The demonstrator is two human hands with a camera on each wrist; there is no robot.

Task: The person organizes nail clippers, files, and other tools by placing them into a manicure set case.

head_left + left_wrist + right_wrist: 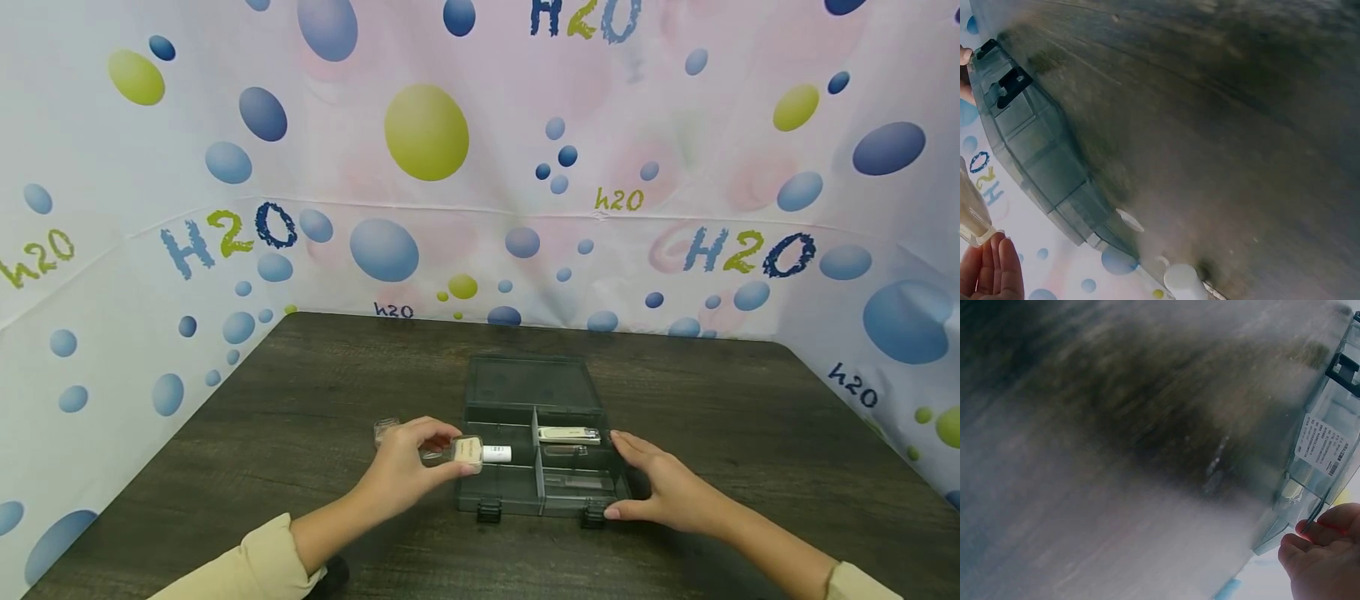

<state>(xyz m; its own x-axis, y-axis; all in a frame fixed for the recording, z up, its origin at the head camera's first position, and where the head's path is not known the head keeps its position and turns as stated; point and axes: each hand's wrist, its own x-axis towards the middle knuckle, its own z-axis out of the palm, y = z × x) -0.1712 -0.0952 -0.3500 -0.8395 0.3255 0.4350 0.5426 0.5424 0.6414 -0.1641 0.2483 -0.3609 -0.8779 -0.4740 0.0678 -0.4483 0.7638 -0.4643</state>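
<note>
My left hand point(411, 457) pinches a small bottle of nail polish point(468, 451), cream-coloured with a white cap, between thumb and fingers. It holds the bottle sideways, cap to the right, over the left side of a translucent grey compartment box point(501, 503). My right hand point(663, 487) grips the box at its right side, thumb by the front corner and fingers on the side wall. Nail clippers point(568, 435) lie in the back right compartment. In the left wrist view the bottle point(972, 209) shows at the left edge, by the fingertips.
The box's lid point(528, 383) lies opened toward the back. Two black latches point(489, 511) are on its front. Behind my left hand stands a small clear item point(386, 427), partly hidden. A printed curtain point(525, 167) surrounds the dark wooden table point(360, 358).
</note>
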